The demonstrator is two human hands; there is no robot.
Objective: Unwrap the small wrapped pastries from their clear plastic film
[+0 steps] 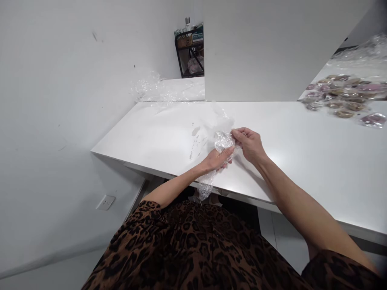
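Observation:
A crumpled sheet of clear bubble wrap (224,141) is between my two hands, just above the white desk (145,137). My left hand (218,159) is closed on it from below, thumb on top. At its right side my right hand (247,141) pinches the film with thumb and fingertips. One loose end of the wrap hangs past the desk's front edge, and another part reaches up toward the back. Whether something lies inside the wrap I cannot tell.
Several small items in clear wrapping (344,96) lie at the right back. More loose bubble wrap (151,88) is piled at the left back. A white panel (254,52) rises behind the desk, with a black shelf (190,50) beyond it. A wall (60,80) bounds the left side.

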